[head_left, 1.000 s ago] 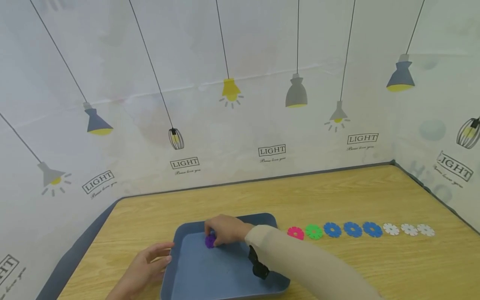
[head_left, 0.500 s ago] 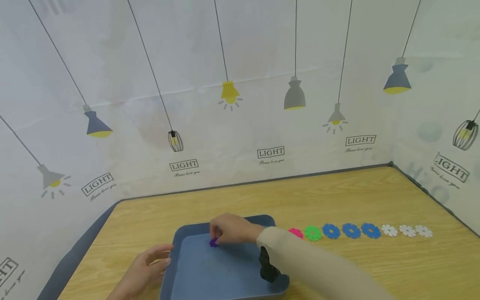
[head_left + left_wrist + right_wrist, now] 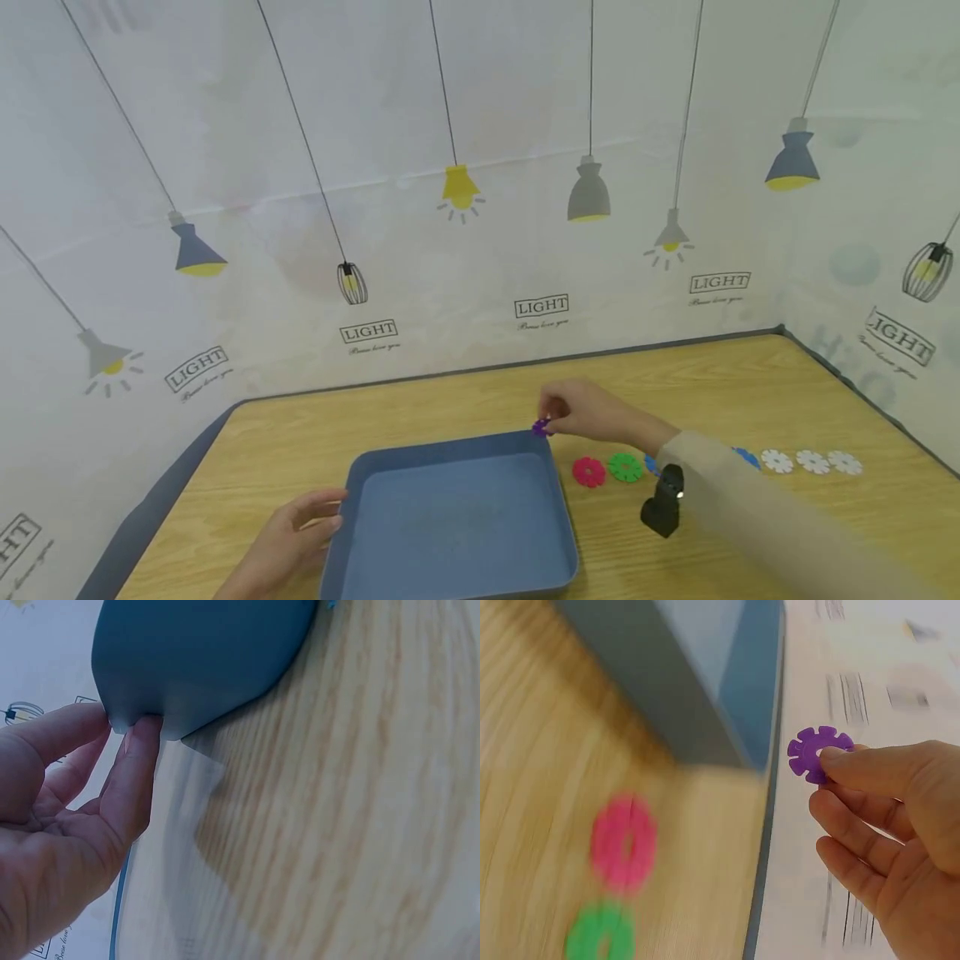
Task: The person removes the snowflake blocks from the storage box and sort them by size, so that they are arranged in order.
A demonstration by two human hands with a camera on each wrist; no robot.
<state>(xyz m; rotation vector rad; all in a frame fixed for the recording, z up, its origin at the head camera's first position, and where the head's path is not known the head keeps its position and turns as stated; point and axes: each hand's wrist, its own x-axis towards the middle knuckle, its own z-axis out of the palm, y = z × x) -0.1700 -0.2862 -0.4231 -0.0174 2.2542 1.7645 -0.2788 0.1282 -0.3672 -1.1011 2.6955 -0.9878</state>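
Note:
In the head view my right hand [image 3: 585, 410] pinches a purple notched plastic disc [image 3: 541, 427] between thumb and finger, above the tray's far right corner. The right wrist view shows the disc's round notched edge beyond the thumb. The blue tray [image 3: 457, 517] has nothing lying in it. My left hand [image 3: 292, 533] touches the tray's left side with its fingertips; the left wrist view shows thumb and fingers against the outer wall. To the right of the tray, a pink disc [image 3: 588, 472] and a green disc [image 3: 625, 467] begin a row on the table.
Past the green disc, the row continues with blue discs [image 3: 747, 457], partly hidden behind my right forearm, and white discs [image 3: 777, 461]. The wooden table [image 3: 360, 415] ends at a wall covering [image 3: 450, 267] printed with lamps.
My right hand has lifted the purple disc off the tray's floor and carried it right and away from me, to the far right corner. The left hand has stayed put.

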